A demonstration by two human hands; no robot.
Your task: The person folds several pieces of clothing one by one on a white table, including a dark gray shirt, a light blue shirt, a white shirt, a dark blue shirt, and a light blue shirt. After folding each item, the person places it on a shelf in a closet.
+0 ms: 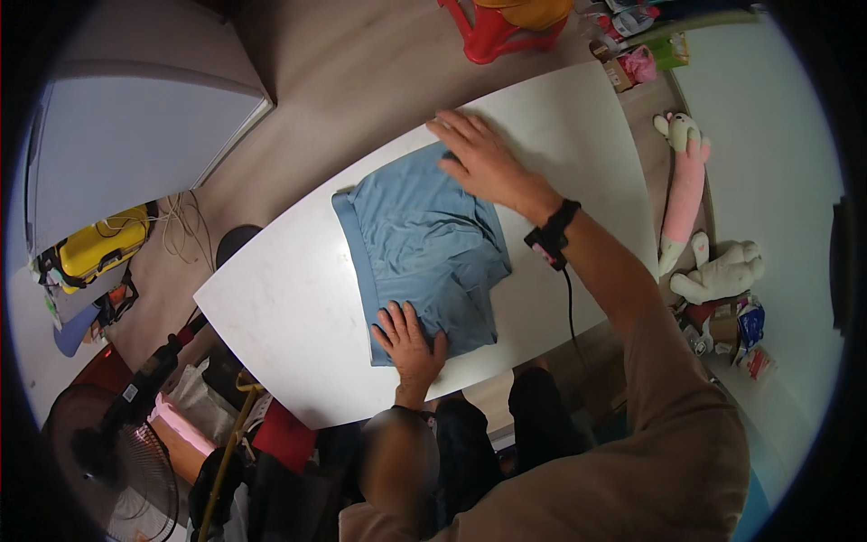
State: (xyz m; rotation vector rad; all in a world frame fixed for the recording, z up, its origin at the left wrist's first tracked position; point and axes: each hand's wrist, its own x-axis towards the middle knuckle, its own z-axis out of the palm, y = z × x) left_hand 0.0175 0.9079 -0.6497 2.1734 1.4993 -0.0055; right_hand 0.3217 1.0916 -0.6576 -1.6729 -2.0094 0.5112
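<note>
A pair of light blue boxer briefs [413, 237] lies spread on the white table [284, 311], its waistband towards the left and wrinkles across its middle. My left hand [410, 342] rests on the lower waistband end with its fingers apart. At the upper edge of the cloth is my right hand [481, 159], fingers spread, its palm side down over the upper right part. Neither hand grips the cloth. A black strap with a small device and a cable [552, 237] is around my right wrist.
A standing fan [112, 447] is at the lower left, near a red object [286, 435]. Beyond the table stands a red plastic stool [484, 37]. Plush toys [684, 183] lie along the right side. A yellow case [105, 247] and loose cables [179, 227] are on the left.
</note>
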